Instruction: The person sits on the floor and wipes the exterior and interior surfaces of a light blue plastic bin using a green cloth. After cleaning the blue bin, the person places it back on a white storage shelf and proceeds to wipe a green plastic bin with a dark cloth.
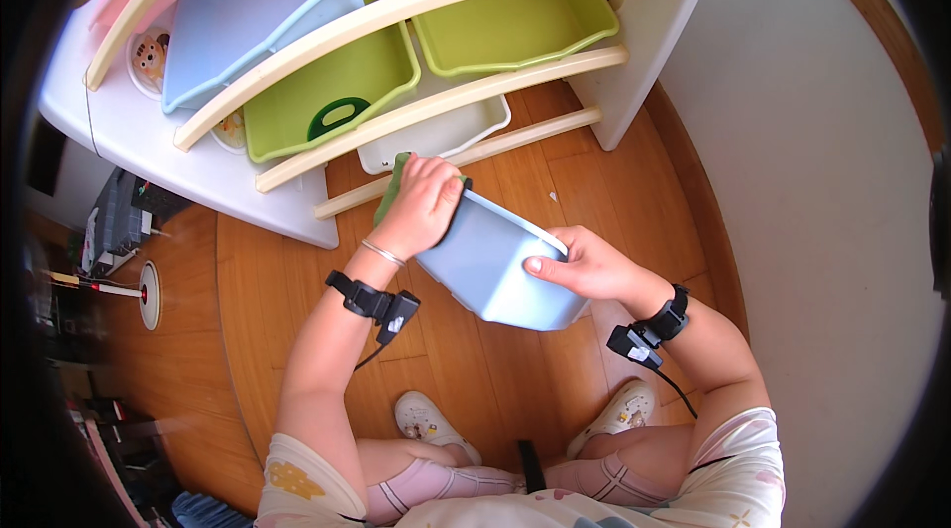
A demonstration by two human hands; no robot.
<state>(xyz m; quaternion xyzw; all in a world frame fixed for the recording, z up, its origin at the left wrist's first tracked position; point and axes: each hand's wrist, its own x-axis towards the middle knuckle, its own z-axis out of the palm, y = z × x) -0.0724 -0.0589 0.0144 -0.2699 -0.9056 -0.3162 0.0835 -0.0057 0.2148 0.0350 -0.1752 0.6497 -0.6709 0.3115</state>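
A light blue plastic bin [505,260] hangs tilted between my hands, above the wooden floor. My right hand [583,264] grips its rim at the right end, the thumb pressed on the outer wall. At the upper left end, my left hand [423,205] holds a green cloth [392,190] with a dark edge against the bin. The fingers hide part of the cloth and the bin's far corner. Just beyond my left hand is a white bin [438,134], low in the storage rack.
In front stands a rack with cream rails [416,8], a large blue bin [260,8], green bins [513,15] and a pink bin. A dark green oval-holed piece lies in one green bin. A white wall [802,194] curves along the right. A round white base [150,295] stands left.
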